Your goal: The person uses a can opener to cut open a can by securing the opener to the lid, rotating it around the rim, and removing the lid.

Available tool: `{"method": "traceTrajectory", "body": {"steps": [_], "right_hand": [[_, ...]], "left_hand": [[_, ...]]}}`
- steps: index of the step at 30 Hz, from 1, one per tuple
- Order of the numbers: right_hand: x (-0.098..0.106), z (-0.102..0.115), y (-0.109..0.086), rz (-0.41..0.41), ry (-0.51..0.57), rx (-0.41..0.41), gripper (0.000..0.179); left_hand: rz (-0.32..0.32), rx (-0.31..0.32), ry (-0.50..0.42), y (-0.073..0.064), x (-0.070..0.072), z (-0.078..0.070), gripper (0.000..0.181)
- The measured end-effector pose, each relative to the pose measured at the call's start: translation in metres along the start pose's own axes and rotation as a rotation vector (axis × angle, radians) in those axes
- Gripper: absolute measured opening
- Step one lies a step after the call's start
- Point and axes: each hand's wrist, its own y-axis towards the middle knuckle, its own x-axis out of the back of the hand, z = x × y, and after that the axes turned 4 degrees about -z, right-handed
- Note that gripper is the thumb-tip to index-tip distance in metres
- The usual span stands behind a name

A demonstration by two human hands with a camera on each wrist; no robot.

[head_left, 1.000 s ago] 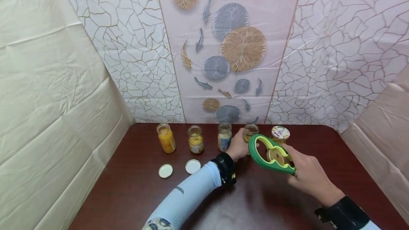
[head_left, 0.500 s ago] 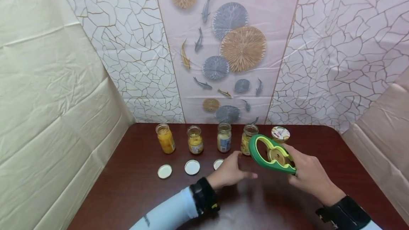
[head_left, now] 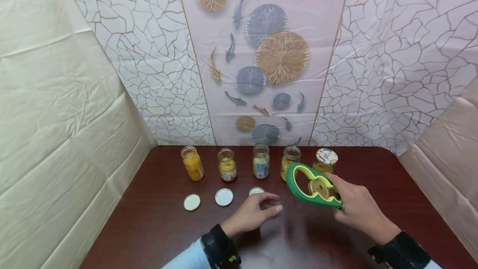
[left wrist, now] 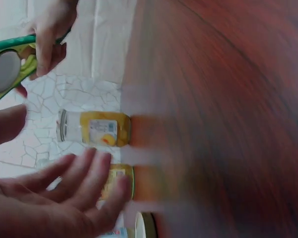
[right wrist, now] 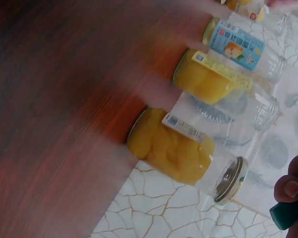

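My right hand grips the handle end of a green jar opener with a lime-green toothed inner edge. A round gold-coloured jar lid sits within the opener's loop. My left hand is above the table with loosely bent, spread fingers and nothing in it. It partly covers a white-lined lid lying on the table. Behind the opener stands a lidless jar of yellow fruit. To its right, a fruit jar wears its printed lid.
Three more lidless jars stand along the back: orange fruit, yellow fruit and a blue-labelled jar. Two lids, a left one and a middle one, lie before them on the dark red-brown table. A patterned cloth hangs behind.
My left hand has let go of the fourth jar and drawn back toward me and left, past the third lid. My right hand stays nearly still with the opener.
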Motion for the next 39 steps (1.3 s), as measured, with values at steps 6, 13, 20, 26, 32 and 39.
{"method": "traceTrajectory", "body": {"steps": [6,13,20,26,32,39], "right_hand": [[-0.007,0.012,0.005,-0.004,0.038,0.052,0.086],[-0.016,0.032,0.006,0.04,0.129,0.089,0.087],[-0.028,0.047,0.0,0.071,0.147,0.13,0.083],[-0.029,0.049,-0.004,0.074,0.167,0.116,0.08],[-0.027,0.048,-0.004,0.081,0.165,0.094,0.083],[-0.024,0.045,0.0,0.059,0.148,0.079,0.087]], "left_hand": [[0.108,-0.067,-0.189,-0.008,-0.008,-0.015,0.042],[0.235,-0.033,-0.543,-0.016,-0.014,-0.03,0.063],[0.334,-0.029,-0.678,-0.022,-0.02,-0.038,0.079],[0.361,-0.037,-0.784,-0.02,-0.027,-0.034,0.078],[0.341,-0.021,-0.78,-0.017,-0.029,-0.033,0.078],[0.35,-0.026,-0.769,-0.009,-0.025,-0.038,0.071]]}}
